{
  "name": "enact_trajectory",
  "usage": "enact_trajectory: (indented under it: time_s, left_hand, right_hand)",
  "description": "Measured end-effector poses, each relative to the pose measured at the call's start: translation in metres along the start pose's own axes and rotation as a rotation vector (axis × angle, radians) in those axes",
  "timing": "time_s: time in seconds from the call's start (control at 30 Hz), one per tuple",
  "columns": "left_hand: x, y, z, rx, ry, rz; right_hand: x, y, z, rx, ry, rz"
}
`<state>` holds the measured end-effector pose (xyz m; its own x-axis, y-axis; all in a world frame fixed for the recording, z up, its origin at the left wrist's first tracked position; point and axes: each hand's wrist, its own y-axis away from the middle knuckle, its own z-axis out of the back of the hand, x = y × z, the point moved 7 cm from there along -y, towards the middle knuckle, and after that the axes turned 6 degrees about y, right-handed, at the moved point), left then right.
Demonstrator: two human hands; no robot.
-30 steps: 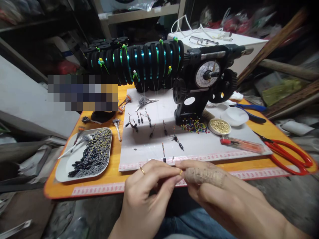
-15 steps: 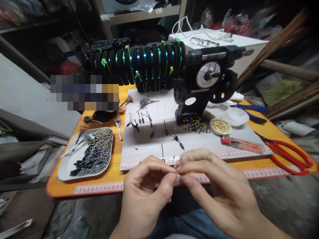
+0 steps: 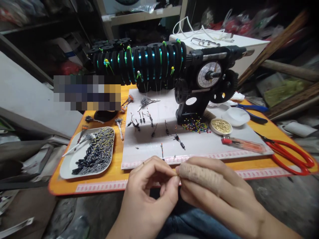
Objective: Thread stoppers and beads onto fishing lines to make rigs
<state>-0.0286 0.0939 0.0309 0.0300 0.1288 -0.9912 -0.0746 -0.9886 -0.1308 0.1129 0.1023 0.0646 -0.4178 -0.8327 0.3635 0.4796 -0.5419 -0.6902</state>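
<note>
- Head view, change: half a second ago my wrapped finger (image 3: 199, 174) lay on the far side of the right hand; it now crosses nearer to me, and the right thumb is harder to make out. I judge this a shift of grip on fine work, not a release.
- Left hand (image 3: 147, 199): thumb and forefinger pinched together on a tiny yellowish piece (image 3: 176, 175), its kind too small to tell; forefinger arched, palm turned inward.
- Right hand (image 3: 224, 196): reaching in from the right, fingers nearly straight and close together, tips meeting the left fingertips. Whether they pinch the piece too, I cannot tell.
- Place of the piece: between my fingertips, over the near edge of the table (image 3: 56, 181).
- Just beyond: white board (image 3: 139, 157) bearing small black-and-orange parts (image 3: 179, 142), coloured pins (image 3: 195, 126) and a utility knife (image 3: 243, 145).
- Left side: tray (image 3: 65, 171) of dark and grey pieces (image 3: 99, 152).
- Right side: dish of gold bits (image 3: 221, 126); red-handled scissors (image 3: 291, 152).
- Behind: black geared machine (image 3: 193, 96) with a dial.
</note>
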Motion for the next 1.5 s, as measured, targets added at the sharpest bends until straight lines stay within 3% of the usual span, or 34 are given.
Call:
enact_trajectory:
  time_s: [0.1, 0.17, 0.3, 0.4, 0.53, 0.6, 0.73, 0.87, 1.0, 1.17, 1.3, 1.5]
  left_hand:
    - [-0.017, 0.002, 0.004, -0.085, -0.177, -0.31]
    - [-0.026, 0.007, 0.003, -0.108, -0.323, -0.515]
    - [-0.032, 0.011, -0.001, -0.066, -0.551, -0.638]
    - [-0.03, 0.006, 0.0, -0.055, -0.544, -0.555]
    - [-0.018, -0.004, 0.008, -0.141, -0.287, -0.262]
    - [-0.007, -0.007, 0.009, -0.162, -0.08, -0.13]
    - [0.013, -0.006, 0.001, -0.087, 0.336, 0.029]
    - [0.027, -0.003, -0.001, -0.064, 0.497, 0.143]
    - [0.028, -0.002, 0.0, -0.102, 0.498, 0.148]
    - [0.017, 0.002, 0.004, -0.196, 0.333, 0.039]
    - [0.009, 0.006, 0.002, -0.152, 0.248, -0.023]
    - [0.013, 0.012, 0.006, -0.187, 0.238, 0.023]
  right_hand:
    - [0.003, -0.009, 0.001, 0.006, -0.034, -0.012]
    - [-0.001, -0.014, 0.0, 0.022, -0.102, -0.101]
    - [-0.001, -0.015, -0.002, 0.08, -0.162, -0.117]
    - [0.003, -0.013, -0.005, 0.11, -0.074, -0.02]
    - [0.009, -0.013, -0.009, 0.107, 0.033, 0.107]
    - [0.009, -0.013, -0.01, 0.098, 0.023, 0.101]
    - [0.003, -0.01, -0.01, 0.065, -0.043, -0.006]
    - [0.005, -0.007, -0.003, -0.016, -0.017, -0.028]
    - [0.005, -0.007, -0.002, -0.057, -0.047, -0.122]
    - [-0.002, -0.002, -0.007, -0.06, -0.226, -0.268]
    - [-0.011, 0.005, -0.01, -0.062, -0.295, -0.382]
    - [-0.016, 0.013, -0.014, -0.009, -0.329, -0.443]
